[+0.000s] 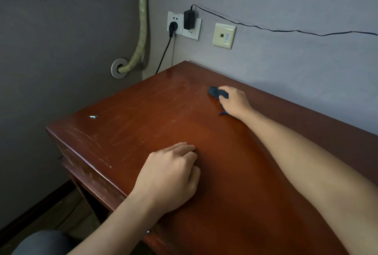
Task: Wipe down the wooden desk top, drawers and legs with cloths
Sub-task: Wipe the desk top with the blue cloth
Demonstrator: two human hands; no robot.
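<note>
The reddish-brown wooden desk top [155,115] fills the middle of the view, scuffed with pale scratches near its left edge. My right hand [235,101] reaches far across it toward the wall and grips a small dark blue cloth [217,92] against the wood, a strip of cloth trailing under the wrist. My left hand [169,177] rests on the near part of the top with its fingers curled under and nothing visible in it. The desk's left side panel [81,164] drops away in shadow.
A tiny pale scrap [93,116] lies near the desk's left edge. On the wall behind are sockets with a black adapter [188,19] and plug, a thin cable running right, a data plate [224,35] and a green hose [141,29] entering a wall fitting.
</note>
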